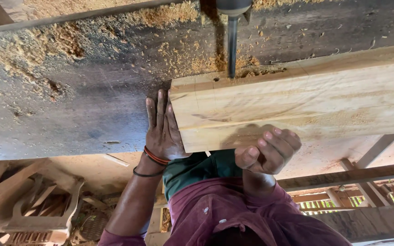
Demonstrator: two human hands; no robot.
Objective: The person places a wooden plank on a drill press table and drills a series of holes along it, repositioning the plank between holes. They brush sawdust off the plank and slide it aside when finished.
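Drill bit [232, 45] biting into the plank's [297, 105] far edge — left hand [163, 130] flat, fingers spread, bracing its end on the dusty worktop [69, 105]; right hand [267, 152] curled loosely against its near edge, gripping nothing. Loose hold — the plank could twist and snag the bit.

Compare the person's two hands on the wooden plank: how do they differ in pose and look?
The left hand lies flat, fingers straight, against the end of the wooden plank; the right hand is curled, fingers bent, at the plank's near edge. The left wrist wears bands; the right wrist shows none. Both touch the same plank, which lies under the drill bit.
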